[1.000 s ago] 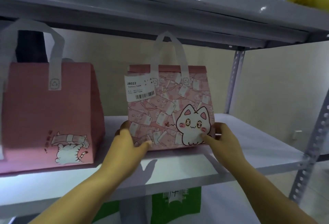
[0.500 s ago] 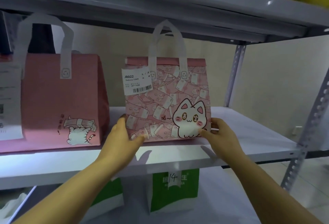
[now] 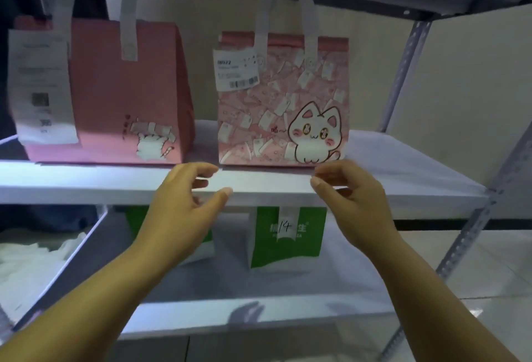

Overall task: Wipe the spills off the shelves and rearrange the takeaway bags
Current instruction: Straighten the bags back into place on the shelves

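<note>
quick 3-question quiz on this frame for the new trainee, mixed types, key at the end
1. True or false: the left hand grips the cat bag.
2. The plain pink bag stands where? A) left of the cat bag B) on the lower shelf C) on the floor
3. What number is handwritten on the green bag below?

Key:
1. False; both the left hand and right hand are open, just off the bag, at the shelf edge.
2. A
3. 14
</note>
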